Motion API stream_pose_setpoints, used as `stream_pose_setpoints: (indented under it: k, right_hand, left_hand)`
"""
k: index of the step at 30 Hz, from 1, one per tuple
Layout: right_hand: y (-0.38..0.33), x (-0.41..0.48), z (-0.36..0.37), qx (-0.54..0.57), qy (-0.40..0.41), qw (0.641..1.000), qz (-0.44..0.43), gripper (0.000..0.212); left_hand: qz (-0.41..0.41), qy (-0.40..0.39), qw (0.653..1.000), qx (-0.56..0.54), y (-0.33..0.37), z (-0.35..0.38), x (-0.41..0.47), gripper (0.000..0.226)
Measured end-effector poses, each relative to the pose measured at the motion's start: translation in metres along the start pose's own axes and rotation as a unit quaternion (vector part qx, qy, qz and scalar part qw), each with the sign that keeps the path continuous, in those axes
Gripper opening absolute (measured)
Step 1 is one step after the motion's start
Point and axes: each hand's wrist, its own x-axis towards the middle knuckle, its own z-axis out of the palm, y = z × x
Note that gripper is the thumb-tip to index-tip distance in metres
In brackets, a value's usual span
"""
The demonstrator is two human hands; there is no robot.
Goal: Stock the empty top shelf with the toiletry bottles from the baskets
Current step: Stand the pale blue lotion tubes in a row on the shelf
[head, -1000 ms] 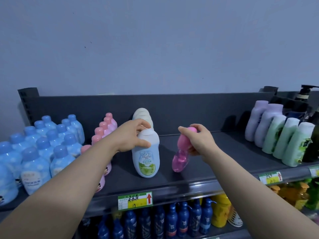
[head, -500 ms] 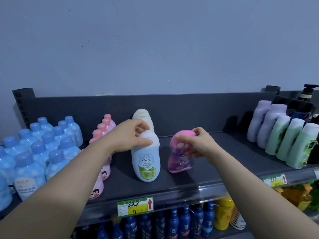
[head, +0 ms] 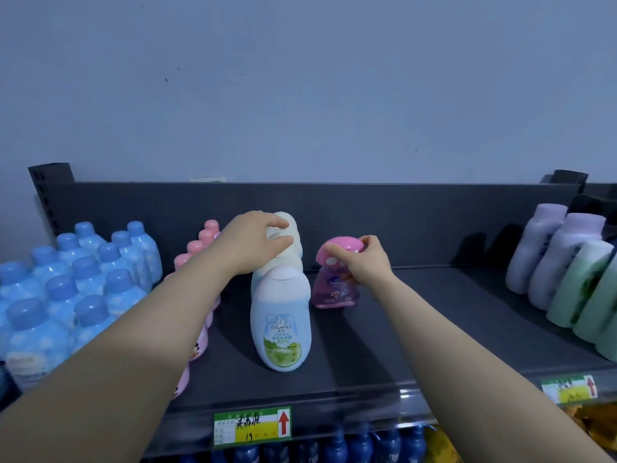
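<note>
On the dark top shelf (head: 417,332) a row of white and pale blue bottles runs front to back; the front bottle (head: 281,319) stands free. My left hand (head: 253,243) is closed over the cap of a bottle further back in that row (head: 293,228). Just right of the row, a pink bottle with a mushroom-shaped cap (head: 334,289) stands upright near the shelf's back. My right hand (head: 362,260) grips its cap and neck from the right.
Blue-capped bottles (head: 83,289) fill the shelf's left end, and a row of pink bottles (head: 200,248) stands beside them. Lilac and green bottles (head: 567,269) line the right end. Price tags (head: 252,426) hang on the front rail; dark blue bottles (head: 334,449) sit below.
The pink bottle went from tilted in the air to upright on the shelf, then further back. My left hand left the front white bottle and reached to one behind it.
</note>
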Motion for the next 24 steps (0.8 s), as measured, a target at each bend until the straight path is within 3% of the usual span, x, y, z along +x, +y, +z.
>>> stream_pose_setpoints:
  k: [7,16,19,21,24]
  right_hand:
    - [-0.005,0.052,0.025,-0.014,-0.005,1.0,-0.002,0.07]
    - [-0.008,0.073,0.039,-0.045,-0.002,0.999,-0.007,0.078]
    - [-0.004,0.067,0.035,-0.061,-0.011,0.998,-0.003,0.09]
    - [0.001,0.059,0.029,-0.088,-0.013,0.996,-0.003,0.096]
    - [0.007,0.038,0.013,-0.169,-0.022,0.985,-0.017,0.088]
  left_hand:
    - [-0.051,-0.026,0.998,0.004,0.001,0.007,0.017,0.039]
    - [-0.048,-0.013,0.998,-0.027,0.001,0.014,0.015,0.036]
    - [-0.045,-0.016,0.999,-0.017,0.003,0.012,0.012,0.037]
    - [-0.049,-0.014,0.999,-0.001,0.006,0.009,0.009,0.037]
    - [-0.051,0.002,0.998,0.033,0.011,0.004,0.0,0.035]
